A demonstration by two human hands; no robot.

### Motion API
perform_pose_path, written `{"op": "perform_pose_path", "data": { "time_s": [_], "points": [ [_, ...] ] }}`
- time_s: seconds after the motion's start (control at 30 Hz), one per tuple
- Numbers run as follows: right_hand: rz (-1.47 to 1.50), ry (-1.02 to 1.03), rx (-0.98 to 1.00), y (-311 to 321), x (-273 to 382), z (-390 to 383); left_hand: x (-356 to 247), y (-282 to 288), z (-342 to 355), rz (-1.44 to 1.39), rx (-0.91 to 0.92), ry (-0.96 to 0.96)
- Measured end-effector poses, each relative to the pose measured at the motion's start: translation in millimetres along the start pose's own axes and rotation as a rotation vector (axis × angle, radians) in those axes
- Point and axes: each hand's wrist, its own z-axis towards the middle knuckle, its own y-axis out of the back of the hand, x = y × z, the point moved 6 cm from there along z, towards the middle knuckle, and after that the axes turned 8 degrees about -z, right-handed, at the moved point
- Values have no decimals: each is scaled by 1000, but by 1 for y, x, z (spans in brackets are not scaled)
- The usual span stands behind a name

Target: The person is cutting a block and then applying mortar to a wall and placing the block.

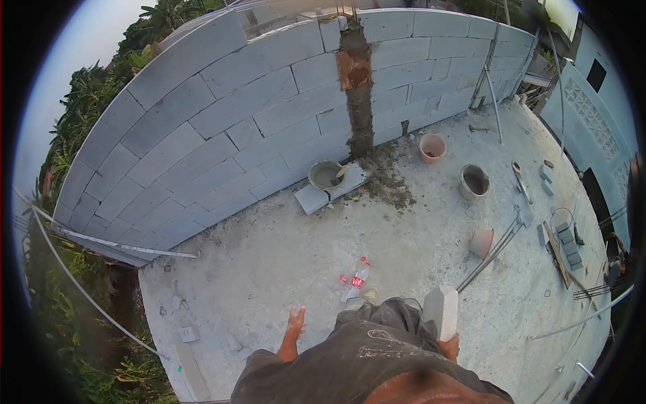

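Note:
A pale lightweight concrete block (pixel 441 312) stands on end at my right side. My right hand (pixel 449 347) grips its lower end, with part of the fingers hidden behind the block. Off to my left, my left hand (pixel 294 328) hangs over the concrete floor, holding nothing, its fingers apart. Just ahead of my feet lies a clear plastic bottle (pixel 361 275) with a red label and red cap.
Ahead runs a block wall (pixel 229 128) with a rough mortar column (pixel 361 101). A mortar basin (pixel 326 174) rests on block pieces near its foot. Buckets (pixel 474 182), long rods (pixel 494 252) and small grey blocks (pixel 570 249) lie to the right. Plants border the slab's left edge.

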Motion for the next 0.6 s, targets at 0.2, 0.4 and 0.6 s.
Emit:
{"op": "perform_pose_path", "data": {
  "time_s": [0.2, 0.4, 0.6],
  "points": [
    [-61, -9, 66, 34, 84, 103, -250, -93, 59, -17, 105, -421],
    [-414, 228, 20, 167, 139, 202, -455, -185, 65, 67, 145, -841],
    [-555, 444, 18, 261, 276, 264, -585, -303, -3, 605, 372, -1071]
  ]
}}
